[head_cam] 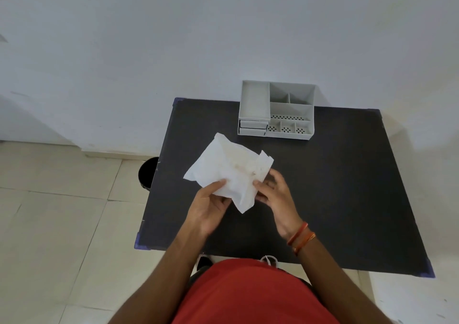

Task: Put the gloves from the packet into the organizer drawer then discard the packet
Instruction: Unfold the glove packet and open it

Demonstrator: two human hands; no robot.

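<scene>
A white paper packet point(223, 167) is held above the middle of the black table point(347, 187). My left hand point(211, 207) grips its lower left edge, thumb on top. My right hand point(275, 194) pinches its right side near a folded flap. The gloves are hidden; I cannot tell whether they are inside. A grey desk organizer point(275, 110) stands at the table's far edge, with two small drawers point(252, 127) at its front left, both closed or nearly so.
A black round bin point(148, 172) stands on the tiled floor just beyond the table's left edge. A white wall rises behind the organizer. Blue corner guards mark the table's corners. My red shirt fills the bottom of the view.
</scene>
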